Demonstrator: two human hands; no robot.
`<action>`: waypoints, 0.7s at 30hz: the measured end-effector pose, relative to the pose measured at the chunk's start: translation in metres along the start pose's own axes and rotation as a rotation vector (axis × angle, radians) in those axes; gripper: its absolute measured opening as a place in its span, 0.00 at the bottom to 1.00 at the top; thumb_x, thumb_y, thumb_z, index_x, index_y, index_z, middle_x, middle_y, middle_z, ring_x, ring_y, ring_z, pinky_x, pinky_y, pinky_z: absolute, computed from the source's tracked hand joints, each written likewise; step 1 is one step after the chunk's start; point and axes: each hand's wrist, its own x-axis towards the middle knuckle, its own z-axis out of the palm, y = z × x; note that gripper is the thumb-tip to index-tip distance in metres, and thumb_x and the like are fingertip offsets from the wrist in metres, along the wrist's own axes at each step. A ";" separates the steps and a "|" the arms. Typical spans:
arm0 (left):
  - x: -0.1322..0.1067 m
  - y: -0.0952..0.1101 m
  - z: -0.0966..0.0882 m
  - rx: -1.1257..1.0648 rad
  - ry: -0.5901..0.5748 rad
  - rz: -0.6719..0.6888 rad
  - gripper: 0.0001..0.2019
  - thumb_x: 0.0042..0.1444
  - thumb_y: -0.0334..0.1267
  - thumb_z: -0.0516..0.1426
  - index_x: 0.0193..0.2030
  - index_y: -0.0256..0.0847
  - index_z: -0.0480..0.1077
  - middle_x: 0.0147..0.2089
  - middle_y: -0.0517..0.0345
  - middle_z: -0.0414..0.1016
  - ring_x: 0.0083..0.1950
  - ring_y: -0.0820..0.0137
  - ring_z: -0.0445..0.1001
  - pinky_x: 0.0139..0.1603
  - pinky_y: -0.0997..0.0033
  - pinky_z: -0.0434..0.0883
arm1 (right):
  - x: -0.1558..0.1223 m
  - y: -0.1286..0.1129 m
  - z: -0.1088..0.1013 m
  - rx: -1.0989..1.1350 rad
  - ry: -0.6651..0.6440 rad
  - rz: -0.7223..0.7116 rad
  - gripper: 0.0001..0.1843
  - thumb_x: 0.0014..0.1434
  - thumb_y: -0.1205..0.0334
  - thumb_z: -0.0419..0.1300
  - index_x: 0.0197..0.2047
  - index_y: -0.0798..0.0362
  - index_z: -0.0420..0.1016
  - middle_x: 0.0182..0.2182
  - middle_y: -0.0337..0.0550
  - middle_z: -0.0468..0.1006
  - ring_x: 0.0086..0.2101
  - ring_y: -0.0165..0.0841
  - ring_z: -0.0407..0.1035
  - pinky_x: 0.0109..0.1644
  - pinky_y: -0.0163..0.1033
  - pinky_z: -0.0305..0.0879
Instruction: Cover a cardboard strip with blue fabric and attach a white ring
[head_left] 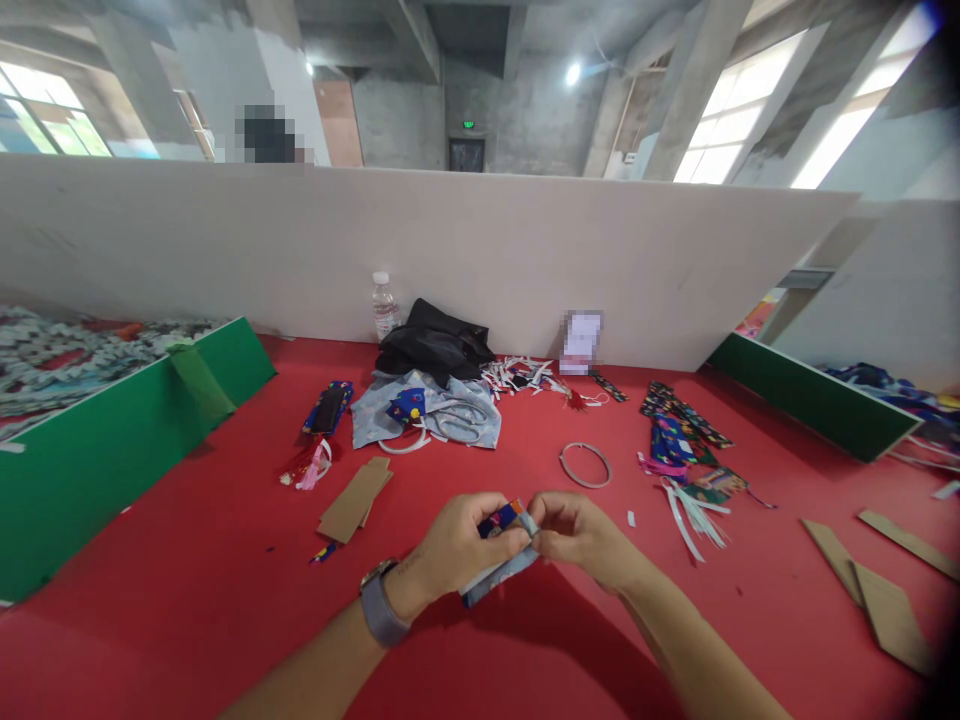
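Note:
A small folded fabric piece [504,577], dark blue patterned on one part and pale grey-blue on another, is held above the red table. My left hand [466,545], with a watch on its wrist, is closed around it, thumb pressed on top. At its upper right edge, the fingers of my right hand [574,535] pinch the cloth; the fingertips partly hide what lies between them. Beyond my hands a thin pale ring [585,466] lies on the table. Left of them rest brown cardboard strips [355,500] and a tiny patterned scrap [323,553].
Light blue cloth [367,420] and a black bag [435,340] lie by a bottle [385,308]. Patterned fabric pieces [670,442], white strips [691,515] and more cardboard [889,610] are at right. Green boards [127,450] and a white partition [480,260] border the table [187,620].

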 end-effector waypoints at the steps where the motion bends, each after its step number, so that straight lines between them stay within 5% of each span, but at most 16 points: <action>1: 0.000 0.000 0.000 0.028 0.006 0.005 0.11 0.51 0.42 0.55 0.26 0.35 0.64 0.22 0.66 0.57 0.25 0.78 0.55 0.23 0.79 0.52 | 0.000 0.000 0.000 -0.010 0.003 -0.004 0.05 0.46 0.65 0.62 0.26 0.55 0.69 0.19 0.32 0.68 0.21 0.23 0.59 0.27 0.30 0.55; 13: 0.000 0.000 -0.001 0.307 0.100 0.058 0.12 0.52 0.43 0.54 0.25 0.37 0.63 0.21 0.68 0.59 0.24 0.79 0.56 0.24 0.78 0.49 | 0.002 0.001 0.000 -0.096 0.057 -0.016 0.07 0.46 0.64 0.64 0.26 0.55 0.69 0.21 0.34 0.69 0.23 0.23 0.59 0.28 0.29 0.56; 21: 0.002 0.002 -0.003 0.134 0.062 0.005 0.12 0.52 0.44 0.54 0.27 0.36 0.65 0.23 0.67 0.59 0.26 0.78 0.57 0.24 0.79 0.52 | 0.001 -0.002 -0.002 -0.014 0.024 0.005 0.10 0.47 0.58 0.65 0.27 0.55 0.71 0.20 0.34 0.70 0.23 0.24 0.63 0.29 0.31 0.59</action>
